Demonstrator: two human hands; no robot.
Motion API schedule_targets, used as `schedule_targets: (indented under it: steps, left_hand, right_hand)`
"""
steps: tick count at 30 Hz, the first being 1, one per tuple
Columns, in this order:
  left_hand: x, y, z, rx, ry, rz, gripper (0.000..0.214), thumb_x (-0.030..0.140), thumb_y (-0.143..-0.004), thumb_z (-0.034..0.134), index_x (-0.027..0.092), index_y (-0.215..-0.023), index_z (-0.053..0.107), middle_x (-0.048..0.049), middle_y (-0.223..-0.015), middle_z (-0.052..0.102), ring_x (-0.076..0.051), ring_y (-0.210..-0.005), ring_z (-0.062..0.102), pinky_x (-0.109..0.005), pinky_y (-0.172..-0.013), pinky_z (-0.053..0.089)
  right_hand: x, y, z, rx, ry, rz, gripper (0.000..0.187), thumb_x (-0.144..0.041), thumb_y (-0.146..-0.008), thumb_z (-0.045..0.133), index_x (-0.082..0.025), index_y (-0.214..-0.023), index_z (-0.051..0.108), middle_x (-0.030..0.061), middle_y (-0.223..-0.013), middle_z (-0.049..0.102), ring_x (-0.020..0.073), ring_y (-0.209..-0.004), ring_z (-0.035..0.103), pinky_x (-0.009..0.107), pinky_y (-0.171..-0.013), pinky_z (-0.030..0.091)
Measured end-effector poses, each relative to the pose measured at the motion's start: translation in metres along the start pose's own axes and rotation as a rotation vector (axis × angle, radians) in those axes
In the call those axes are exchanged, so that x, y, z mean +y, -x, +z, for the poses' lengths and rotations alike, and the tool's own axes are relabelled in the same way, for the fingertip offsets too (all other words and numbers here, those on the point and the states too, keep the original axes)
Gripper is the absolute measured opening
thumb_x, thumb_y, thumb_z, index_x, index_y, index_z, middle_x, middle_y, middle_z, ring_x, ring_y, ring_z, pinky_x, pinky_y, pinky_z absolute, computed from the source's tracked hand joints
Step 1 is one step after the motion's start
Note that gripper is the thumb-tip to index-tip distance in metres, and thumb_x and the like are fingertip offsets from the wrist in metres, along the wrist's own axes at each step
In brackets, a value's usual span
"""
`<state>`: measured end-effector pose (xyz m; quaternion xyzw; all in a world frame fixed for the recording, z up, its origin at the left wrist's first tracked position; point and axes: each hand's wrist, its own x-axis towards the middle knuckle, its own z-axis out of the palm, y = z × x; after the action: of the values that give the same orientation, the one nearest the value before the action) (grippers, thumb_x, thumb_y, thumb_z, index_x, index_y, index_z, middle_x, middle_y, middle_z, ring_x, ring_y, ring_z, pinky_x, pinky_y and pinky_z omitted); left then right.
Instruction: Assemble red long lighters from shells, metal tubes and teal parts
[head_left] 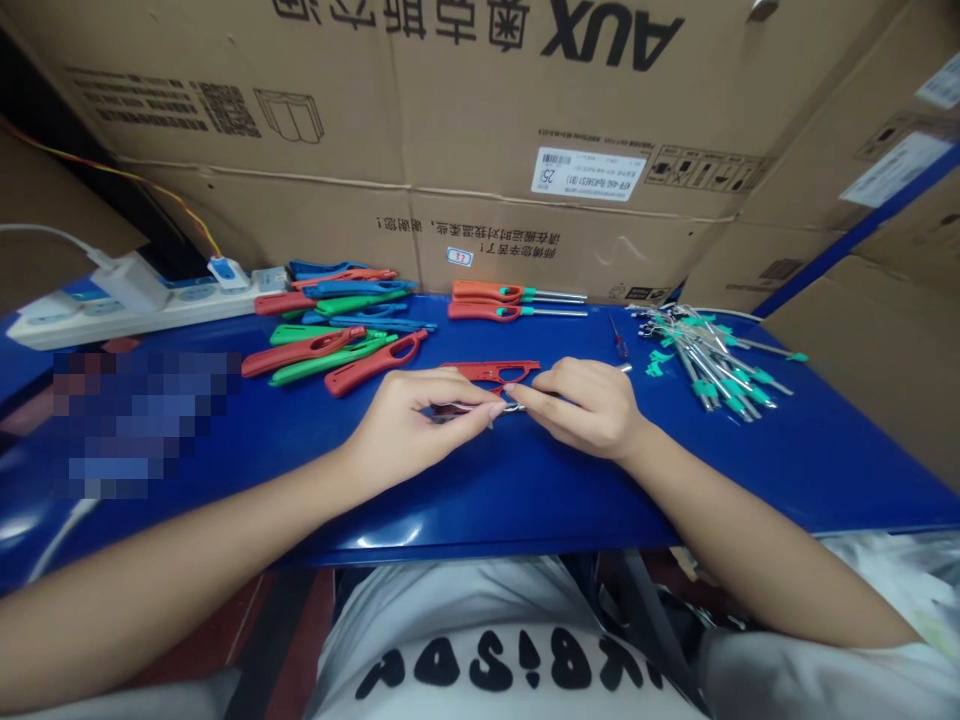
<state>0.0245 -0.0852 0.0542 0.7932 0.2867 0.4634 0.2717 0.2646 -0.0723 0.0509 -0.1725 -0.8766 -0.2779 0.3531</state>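
My left hand (409, 425) and my right hand (589, 405) meet at the middle of the blue table. Between their fingertips is a red lighter (496, 392), partly assembled, with a shiny metal part at its trigger end. The left fingers and thumb are closed around its body, and the right fingers press together at its other end. Both hands hide much of it. Just behind lies an open red lighter half-shell (487, 372). A metal tube tip (625, 368) pokes out beyond my right hand.
Red, green and blue lighter handles (330, 345) lie in a pile at left. Two lighters with metal tubes (517, 312) rest by the cardboard (465, 150). A screwdriver (620, 343) and a heap of metal tubes with green parts (712, 365) lie right. A power strip (195, 305) stands back left.
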Motion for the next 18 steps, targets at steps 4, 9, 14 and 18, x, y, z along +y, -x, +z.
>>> schedule_targets:
  steps: [4,9,14,18]
  left_hand:
    - [0.0066,-0.0015,0.0005,-0.035,0.125,-0.243,0.016,0.027,-0.085,0.076,0.015,-0.094,0.08,-0.0044,-0.081,0.079,-0.015,-0.069,0.073,-0.021,-0.063,0.057]
    - [0.0071,-0.0038,-0.001,-0.126,0.106,-0.346,0.02,0.034,-0.087,0.072,0.016,-0.082,0.08,-0.0031,-0.075,0.078,-0.015,-0.065,0.07,-0.02,-0.06,0.053]
    - [0.0062,-0.0042,-0.0023,-0.16,0.093,-0.386,0.027,0.036,-0.089,0.069,0.017,-0.073,0.079,-0.0019,-0.072,0.077,-0.014,-0.064,0.068,-0.021,-0.061,0.049]
    - [0.0071,-0.0048,-0.0017,-0.152,0.102,-0.396,0.028,0.036,-0.089,0.069,0.017,-0.07,0.078,-0.0011,-0.07,0.077,-0.013,-0.063,0.066,-0.021,-0.062,0.048]
  right_hand:
    - [0.0011,0.0006,-0.0001,-0.008,0.007,-0.01,0.016,-0.017,-0.094,0.063,-0.02,-0.109,0.067,0.0029,-0.081,0.072,0.0132,-0.067,0.059,0.028,-0.057,0.043]
    - [0.0008,0.0006,0.0008,-0.004,0.023,-0.011,0.018,-0.016,-0.094,0.063,-0.019,-0.111,0.066,0.0028,-0.081,0.072,0.0134,-0.068,0.059,0.028,-0.058,0.043]
    - [0.0,0.0021,0.0042,0.016,0.018,-0.056,0.024,-0.014,-0.09,0.068,-0.014,-0.113,0.064,0.0036,-0.081,0.073,0.014,-0.066,0.057,0.029,-0.058,0.044]
    - [-0.0013,0.0009,0.0053,0.007,0.015,-0.045,0.021,-0.015,-0.094,0.063,-0.017,-0.115,0.063,0.0029,-0.083,0.073,0.0133,-0.068,0.059,0.028,-0.059,0.044]
